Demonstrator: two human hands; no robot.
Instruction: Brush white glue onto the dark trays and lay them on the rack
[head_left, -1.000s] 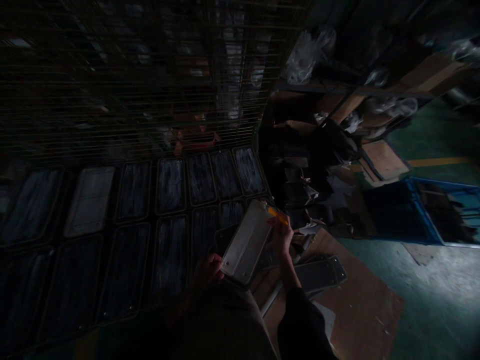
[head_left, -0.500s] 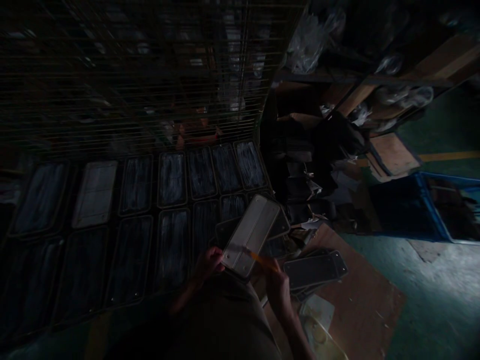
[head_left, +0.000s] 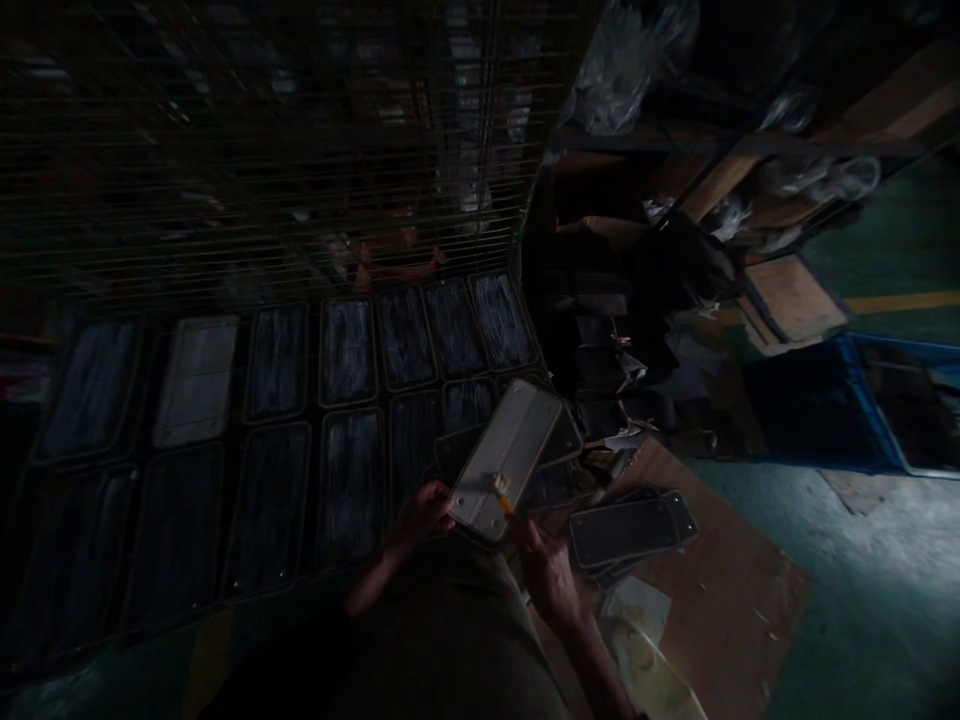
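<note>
My left hand (head_left: 421,510) grips the near end of a pale oblong metal tray (head_left: 507,455), holding it tilted up and away over my lap. My right hand (head_left: 550,572) is closed on a small brush with an orange handle (head_left: 501,492), whose head rests on the tray's near end. Both hands are dim in the poor light. Rows of dark streaked trays (head_left: 346,350) lie flat on the floor ahead and to the left of the hands.
A wire mesh rack (head_left: 262,150) rises behind the rows. One lighter tray (head_left: 196,378) lies among the dark ones. Dark trays (head_left: 630,528) are stacked on brown cardboard (head_left: 720,600) to the right. A blue crate (head_left: 862,410) and cluttered shelves (head_left: 712,180) stand at the right.
My right hand has come down with the brush from the far end of the held tray to its near end. My left hand has kept its grip.
</note>
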